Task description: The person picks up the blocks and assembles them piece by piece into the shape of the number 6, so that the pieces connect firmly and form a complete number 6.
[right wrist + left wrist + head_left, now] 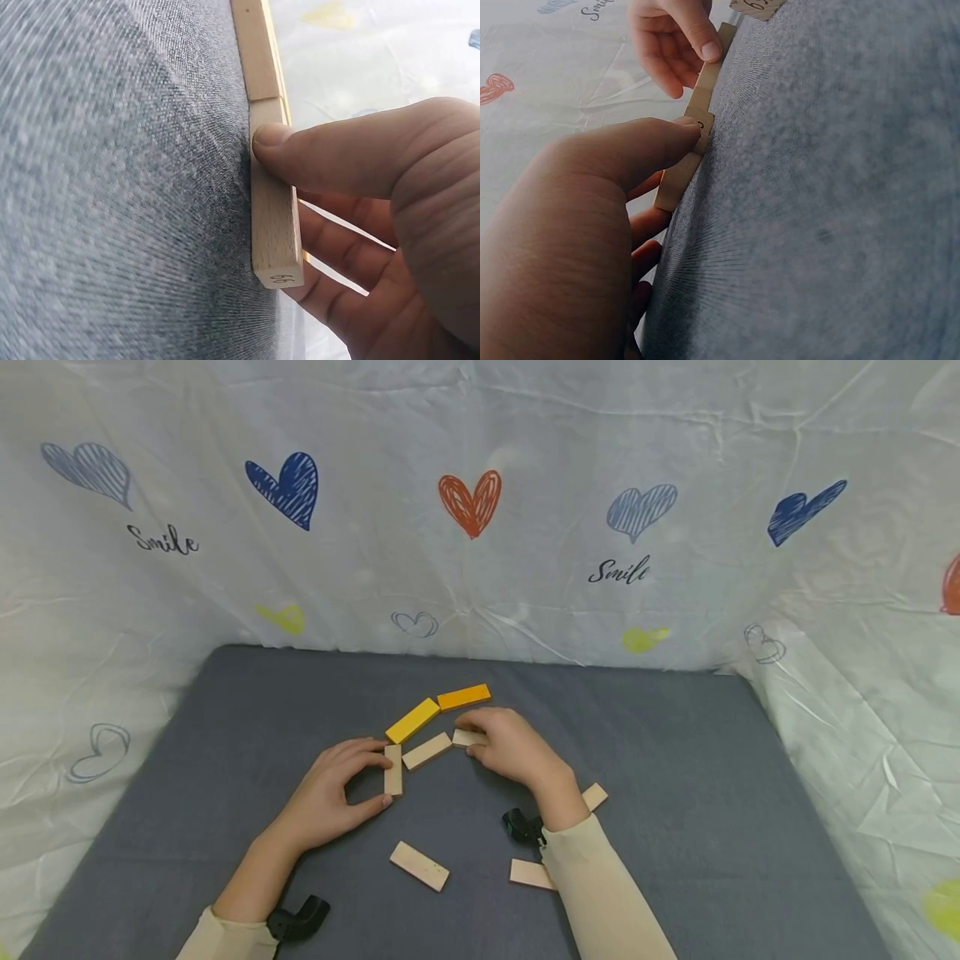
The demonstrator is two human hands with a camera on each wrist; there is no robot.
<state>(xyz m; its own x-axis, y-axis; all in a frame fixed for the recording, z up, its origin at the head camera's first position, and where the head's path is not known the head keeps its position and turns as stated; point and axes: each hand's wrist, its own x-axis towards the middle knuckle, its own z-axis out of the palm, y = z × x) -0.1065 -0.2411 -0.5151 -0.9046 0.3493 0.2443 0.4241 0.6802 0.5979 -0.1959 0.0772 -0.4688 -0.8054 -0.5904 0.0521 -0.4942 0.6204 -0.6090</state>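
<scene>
My left hand (324,795) pinches a plain wooden block (393,772) that lies lengthwise away from me, thumb at its near end and index finger at the side near the top. Between the hands lies a second plain block (427,751), slanting up to the right. My right hand (519,750) grips a third plain block (465,738) end to end with it; the right wrist view shows the thumb (274,139) on its long side and a number on its end. Behind this row, a yellow block (412,720) and an orange block (463,697) form another slanting line.
Loose plain blocks lie nearer me: one at centre (420,866), one partly under the right sleeve (531,873), another beyond the right wrist (595,797). Grey cloth (675,735) covers the table; a white curtain with printed hearts (525,593) hangs behind. Black straps sit on both wrists.
</scene>
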